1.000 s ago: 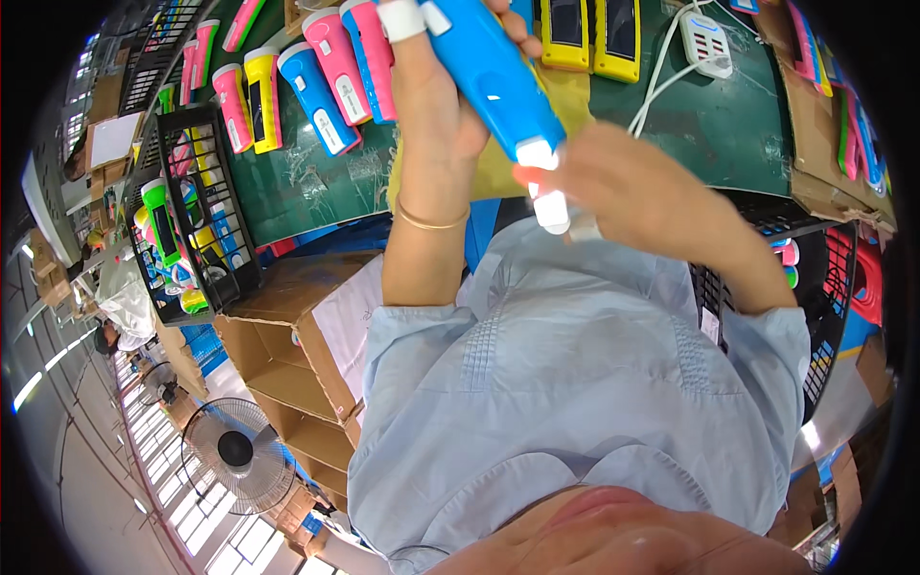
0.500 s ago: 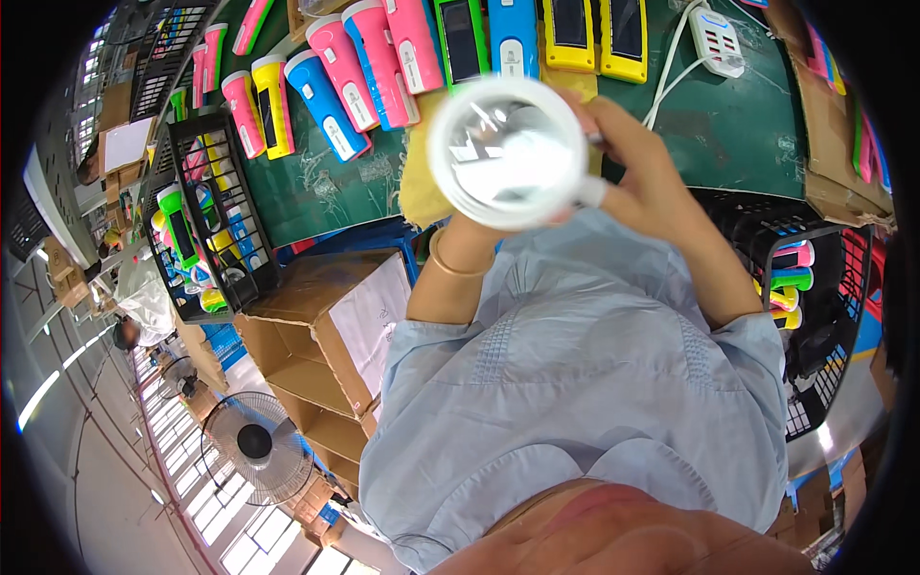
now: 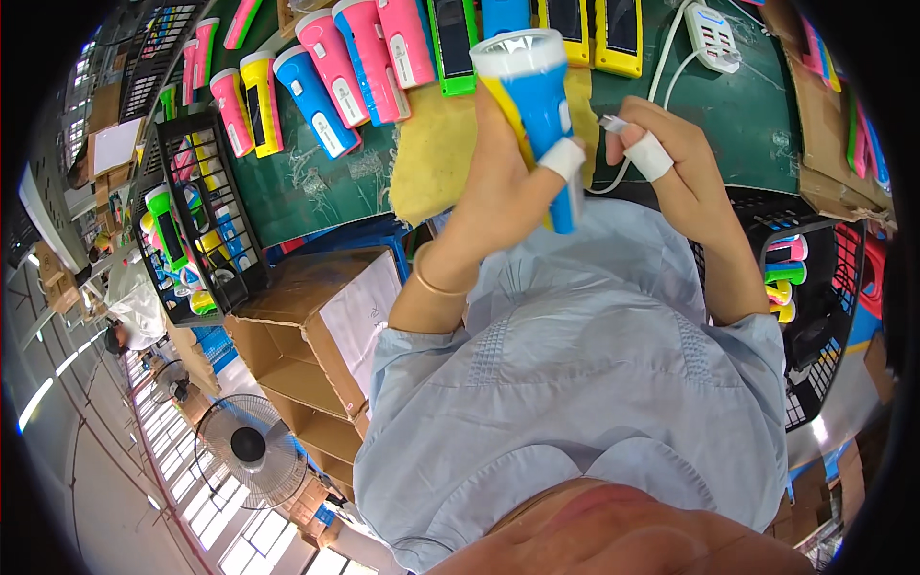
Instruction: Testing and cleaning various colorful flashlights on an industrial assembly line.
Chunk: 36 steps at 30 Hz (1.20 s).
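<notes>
My left hand [image 3: 503, 196] is wrapped around a blue and yellow flashlight [image 3: 543, 101], its white-rimmed lens end pointing up and away from me. To the right of the flashlight and apart from it, my right hand [image 3: 682, 168] pinches the metal plug [image 3: 611, 123] of a white charging cable [image 3: 661, 77]. White tape covers both thumbs. A yellow cloth [image 3: 431, 158] lies on the green table under the flashlight. Along the far side of the cloth lie several pink, blue, green and yellow flashlights [image 3: 345, 81], some with dark panels.
A white multi-port charger [image 3: 712, 40] sits at the far right of the table [image 3: 316, 182]. Black baskets with flashlights stand at the left [image 3: 244, 268] and right [image 3: 757, 230]. A cardboard box with compartments [image 3: 287, 316] stands below the table's left edge, near a fan [image 3: 247, 444].
The flashlight has turned, its lens swinging from facing up at me to facing away, so its blue side shows. My right hand has moved right, away from the flashlight, with the plug now visible.
</notes>
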Available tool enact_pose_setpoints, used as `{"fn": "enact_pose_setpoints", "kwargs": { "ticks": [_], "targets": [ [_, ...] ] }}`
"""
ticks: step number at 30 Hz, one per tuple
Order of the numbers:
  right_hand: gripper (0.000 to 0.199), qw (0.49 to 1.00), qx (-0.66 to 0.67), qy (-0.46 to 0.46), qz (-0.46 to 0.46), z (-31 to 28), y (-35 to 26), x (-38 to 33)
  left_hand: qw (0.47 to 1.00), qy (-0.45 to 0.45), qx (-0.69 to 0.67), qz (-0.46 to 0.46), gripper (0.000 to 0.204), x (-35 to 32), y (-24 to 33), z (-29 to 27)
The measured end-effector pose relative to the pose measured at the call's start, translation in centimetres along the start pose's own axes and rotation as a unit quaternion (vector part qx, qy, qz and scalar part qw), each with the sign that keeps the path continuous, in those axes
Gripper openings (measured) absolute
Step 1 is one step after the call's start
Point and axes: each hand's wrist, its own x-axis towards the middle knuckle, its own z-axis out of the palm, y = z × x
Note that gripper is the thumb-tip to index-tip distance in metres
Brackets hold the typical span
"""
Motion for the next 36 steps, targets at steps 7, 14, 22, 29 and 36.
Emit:
{"fn": "enact_pose_setpoints", "kwargs": {
  "ticks": [7, 14, 22, 29, 36],
  "targets": [
    [0.025, 0.998, 0.010, -0.053, 0.032, -0.2, -2.0, 2.5, 0.999, -0.014, -0.020, -0.029, 0.061, 1.1, 1.6, -0.2],
    [0.023, 0.995, -0.082, -0.045, 0.025, 0.0, -1.6, 3.0, 0.996, 0.049, 0.068, 0.034, 0.059, 1.5, 0.7, 0.3],
    [0.021, 0.955, -0.290, 0.062, -0.025, 1.7, -1.7, 3.3, 0.940, 0.150, 0.264, 0.157, 0.066, 1.9, 0.7, 1.6],
    [0.017, 0.979, 0.035, 0.177, -0.095, -0.6, -2.6, 1.3, 0.994, 0.099, -0.043, -0.017, 0.046, 2.8, -0.1, -1.4],
    [0.028, 0.992, -0.080, -0.075, -0.066, -4.4, -0.5, 7.0, 0.958, -0.129, -0.217, -0.133, 0.045, 1.6, 2.7, 2.1]
  ]
}}
